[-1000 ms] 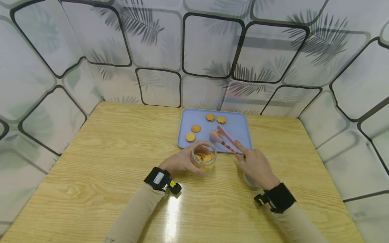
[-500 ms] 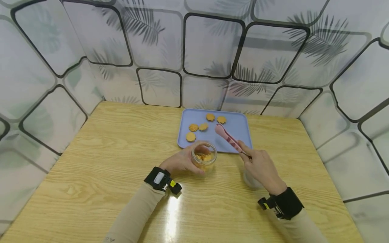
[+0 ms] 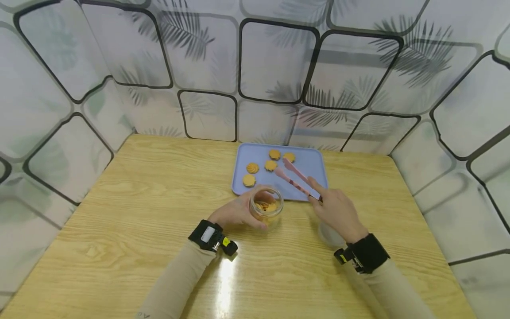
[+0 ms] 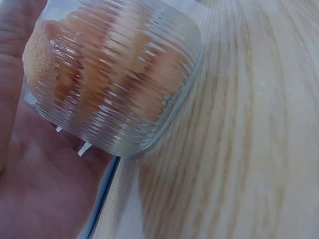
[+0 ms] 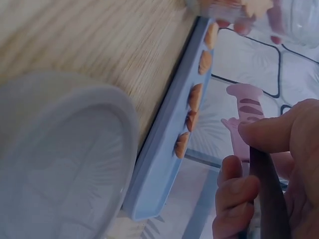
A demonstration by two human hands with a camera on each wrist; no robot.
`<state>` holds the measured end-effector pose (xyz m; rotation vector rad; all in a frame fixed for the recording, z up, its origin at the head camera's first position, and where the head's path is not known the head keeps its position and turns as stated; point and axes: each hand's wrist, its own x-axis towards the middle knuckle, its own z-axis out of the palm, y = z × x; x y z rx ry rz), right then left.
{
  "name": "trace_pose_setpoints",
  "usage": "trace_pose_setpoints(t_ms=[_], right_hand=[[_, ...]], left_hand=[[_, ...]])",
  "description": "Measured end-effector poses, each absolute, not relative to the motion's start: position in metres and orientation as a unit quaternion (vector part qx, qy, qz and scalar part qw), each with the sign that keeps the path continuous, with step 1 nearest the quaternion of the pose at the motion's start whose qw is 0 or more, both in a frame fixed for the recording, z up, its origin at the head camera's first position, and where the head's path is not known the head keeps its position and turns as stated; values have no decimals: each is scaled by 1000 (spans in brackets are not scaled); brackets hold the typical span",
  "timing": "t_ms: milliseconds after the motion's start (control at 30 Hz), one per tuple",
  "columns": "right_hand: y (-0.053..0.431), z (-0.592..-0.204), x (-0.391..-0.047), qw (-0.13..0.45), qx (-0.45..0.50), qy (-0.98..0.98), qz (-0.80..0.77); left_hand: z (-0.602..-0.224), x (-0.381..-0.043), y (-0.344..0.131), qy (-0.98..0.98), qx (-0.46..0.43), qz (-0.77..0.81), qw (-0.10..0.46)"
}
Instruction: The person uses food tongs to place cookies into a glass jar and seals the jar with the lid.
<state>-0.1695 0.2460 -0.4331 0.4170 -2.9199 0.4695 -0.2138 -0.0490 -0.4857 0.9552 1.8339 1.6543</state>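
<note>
In the head view my left hand [image 3: 237,212] grips an open glass jar [image 3: 268,215] with cookies [image 3: 264,206] in it. The left wrist view shows the jar's ribbed wall [image 4: 119,119], cookies stacked behind it, and my palm beside it. My right hand [image 3: 338,212] holds pink tongs [image 3: 291,167], their arms spread apart over the blue tray [image 3: 312,166]. Close left of the tong tips lies a scalloped cookie [image 3: 271,165]; nothing is pinched between them. A swirled cookie [image 3: 252,168] and several others lie on the tray. The thumb presses the tongs' dark handle [image 5: 266,184] in the right wrist view.
A pale round lid [image 5: 75,164] rests on the wooden table [image 3: 159,195] below my right hand, partly hidden in the head view. Behind the tray rises a patterned curtain [image 3: 271,62], which also closes in both sides.
A cookie near the tong tips was shifted left beside the swirled one, then sits slightly farther right now. The tongs closed and spread again. My left hand and the jar stay put.
</note>
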Motion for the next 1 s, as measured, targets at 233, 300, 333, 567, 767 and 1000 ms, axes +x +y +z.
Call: trace_pose_setpoints(t_ms=[233, 300, 333, 567, 767, 1000], right_hand=[[235, -440, -197, 45, 125, -982, 134], [232, -442, -202, 36, 121, -983, 136], [230, -442, -204, 34, 120, -983, 138], [224, -444, -213, 16, 116, -982, 146], [219, -446, -219, 6, 115, -982, 150], [214, -451, -224, -10, 102, -986, 133]], left_hand=[[-487, -215, -48, 671, 355, 603, 247], [-486, -215, -48, 672, 352, 603, 246], [-486, -215, -49, 673, 351, 603, 246], [-484, -217, -49, 674, 352, 602, 244], [-486, -216, -50, 673, 348, 604, 247], [-487, -214, -49, 663, 345, 613, 256]])
